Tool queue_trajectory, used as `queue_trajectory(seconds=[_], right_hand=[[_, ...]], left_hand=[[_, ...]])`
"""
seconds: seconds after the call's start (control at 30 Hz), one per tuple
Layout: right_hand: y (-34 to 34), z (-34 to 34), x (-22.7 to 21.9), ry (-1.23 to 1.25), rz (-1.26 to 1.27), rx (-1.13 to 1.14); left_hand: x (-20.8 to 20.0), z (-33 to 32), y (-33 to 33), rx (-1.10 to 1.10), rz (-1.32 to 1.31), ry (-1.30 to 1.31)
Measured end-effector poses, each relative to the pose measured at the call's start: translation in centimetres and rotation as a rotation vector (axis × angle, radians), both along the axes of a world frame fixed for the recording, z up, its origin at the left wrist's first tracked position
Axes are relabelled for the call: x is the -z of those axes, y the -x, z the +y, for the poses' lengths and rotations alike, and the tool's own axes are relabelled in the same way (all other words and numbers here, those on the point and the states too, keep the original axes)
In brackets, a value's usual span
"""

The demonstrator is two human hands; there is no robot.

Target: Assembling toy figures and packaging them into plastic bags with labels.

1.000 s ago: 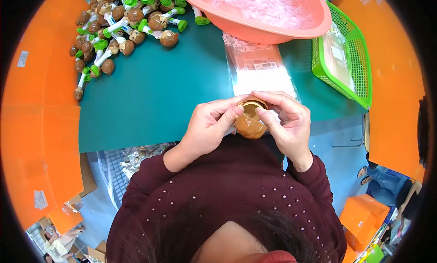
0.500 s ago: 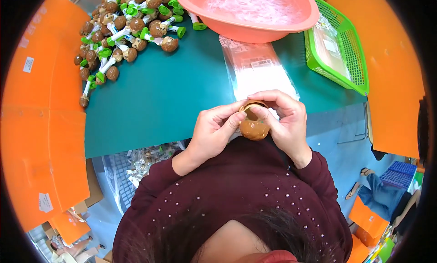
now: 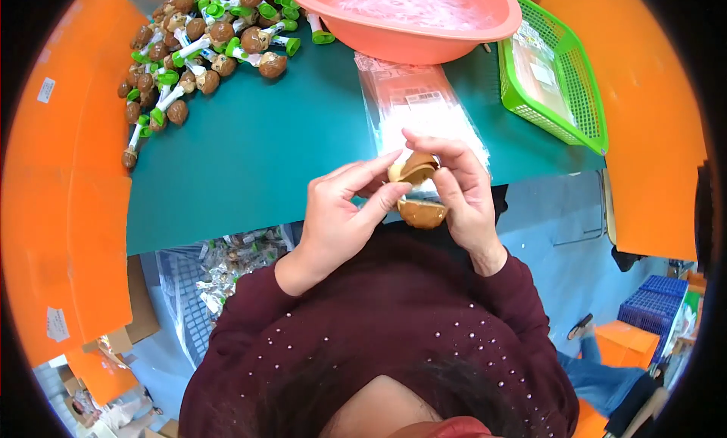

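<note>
Between my hands, over the table's near edge, is a hollow brown plastic toy head. It gapes open, showing a paler tan inside, with the upper shell apart from the rounded lower part. My left hand pinches its left side between thumb and fingers. Around the right side curves my right hand, its thumb at the shell's edge and its index finger raised above. Just beyond lies a stack of clear plastic bags, partly hidden by my fingers.
A pile of brown-headed toys with white sticks and green ends covers the green table's far left. A pink basin of clear strips stands at the back. Right of it is a green basket. Orange panels flank both sides.
The toy head's upper shell has tilted and the opening has widened. My right thumb has drawn out of the opening, and its index finger has lifted. The whole view has shifted slightly.
</note>
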State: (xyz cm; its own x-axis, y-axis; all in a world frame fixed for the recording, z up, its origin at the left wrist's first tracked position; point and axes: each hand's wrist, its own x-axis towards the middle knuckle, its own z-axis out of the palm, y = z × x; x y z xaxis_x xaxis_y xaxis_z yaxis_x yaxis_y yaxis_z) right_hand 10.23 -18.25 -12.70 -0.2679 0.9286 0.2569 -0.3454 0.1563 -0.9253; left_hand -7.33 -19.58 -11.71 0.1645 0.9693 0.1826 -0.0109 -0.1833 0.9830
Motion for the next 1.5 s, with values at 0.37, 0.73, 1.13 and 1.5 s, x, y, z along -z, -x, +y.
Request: queue_trajectory(seconds=[0.37, 0.73, 1.13, 1.5], right_hand=[[-10.2, 1.1, -0.4, 0.153, 0.449, 0.060], [-16.1, 5.1, -6.7, 0.504, 0.775, -0.152], [-36.1, 13.3, -10.9, 0.424, 0.527, 0.090], [-56.4, 22.5, -7.9, -0.033, -0.784, 1.361]], left_hand=[[-3.2, 2.1, -14.1, 0.007, 0.379, -0.392], [-8.8, 5.9, -20.2, -0.079, 0.409, -0.481], [-9.5, 9.9, -23.6, -0.117, 0.542, -0.272], [-7.9, 11.5, -18.6, -0.232, 0.493, -0.039]])
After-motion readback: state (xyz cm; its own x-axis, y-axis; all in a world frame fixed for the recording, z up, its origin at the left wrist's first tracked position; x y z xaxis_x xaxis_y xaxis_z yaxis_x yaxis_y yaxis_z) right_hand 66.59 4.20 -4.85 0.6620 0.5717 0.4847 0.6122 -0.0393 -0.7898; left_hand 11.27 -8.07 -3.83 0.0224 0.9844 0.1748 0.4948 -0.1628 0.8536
